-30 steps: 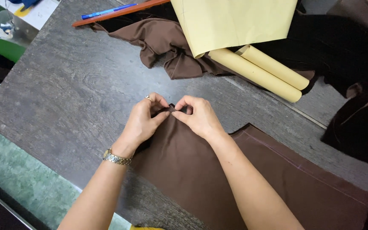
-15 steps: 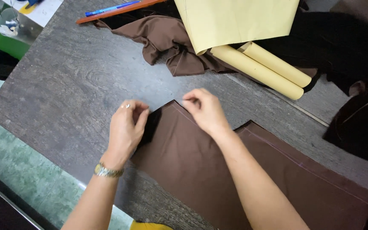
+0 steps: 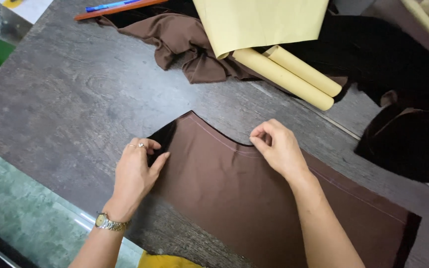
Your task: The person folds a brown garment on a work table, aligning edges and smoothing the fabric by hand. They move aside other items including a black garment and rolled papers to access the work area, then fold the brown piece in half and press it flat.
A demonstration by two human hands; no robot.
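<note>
A flat brown fabric piece (image 3: 234, 193) with a curved, stitched upper edge lies on the dark wooden table (image 3: 70, 99). My left hand (image 3: 136, 171), with a ring and a wristwatch, pinches the fabric's left edge where a dark underside is folded up. Over at the curved edge, my right hand (image 3: 276, 146) pinches the cloth between thumb and fingers. Both hands rest on the cloth, well apart from each other.
Crumpled brown cloth (image 3: 179, 39) lies at the back beside two yellow paper rolls (image 3: 294, 74) and a yellow paper sheet (image 3: 259, 22). Dark fabric (image 3: 403, 99) is heaped at the right. An orange ruler with a blue pen (image 3: 117, 7) lies at the far edge.
My hands were together at the fabric's top corner; they have since drawn apart, the left to the left edge and the right along the curved edge.
</note>
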